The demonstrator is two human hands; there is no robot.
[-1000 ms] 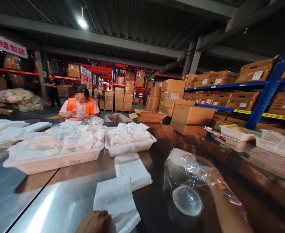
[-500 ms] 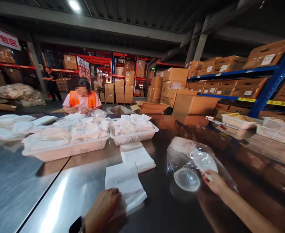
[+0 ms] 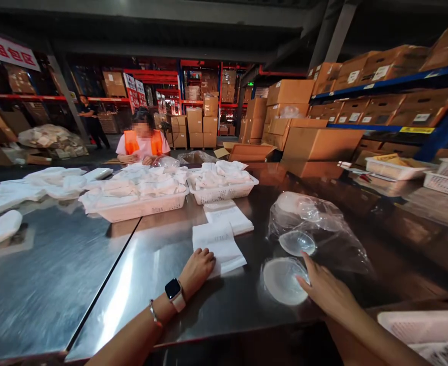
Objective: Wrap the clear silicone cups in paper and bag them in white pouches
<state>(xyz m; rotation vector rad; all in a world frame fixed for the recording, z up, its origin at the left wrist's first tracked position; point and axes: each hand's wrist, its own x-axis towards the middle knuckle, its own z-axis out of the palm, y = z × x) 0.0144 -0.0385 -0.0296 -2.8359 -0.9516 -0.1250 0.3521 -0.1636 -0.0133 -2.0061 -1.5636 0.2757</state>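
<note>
Head view: left hand (image 3: 198, 267), fingers flat and loose, presses the near white paper bag (image 3: 218, 247) on the steel table (image 3: 56, 284). Right hand (image 3: 325, 290), open, fingertips touching a clear round silicone pad (image 3: 280, 280); clear plastic bag (image 3: 317, 229) at 12 o'clock of it.

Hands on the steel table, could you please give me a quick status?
Left hand flat on a white pouch. Right hand open, fingertips touching a clear round cup. Plastic bag with another cup lies just beyond it.
</note>
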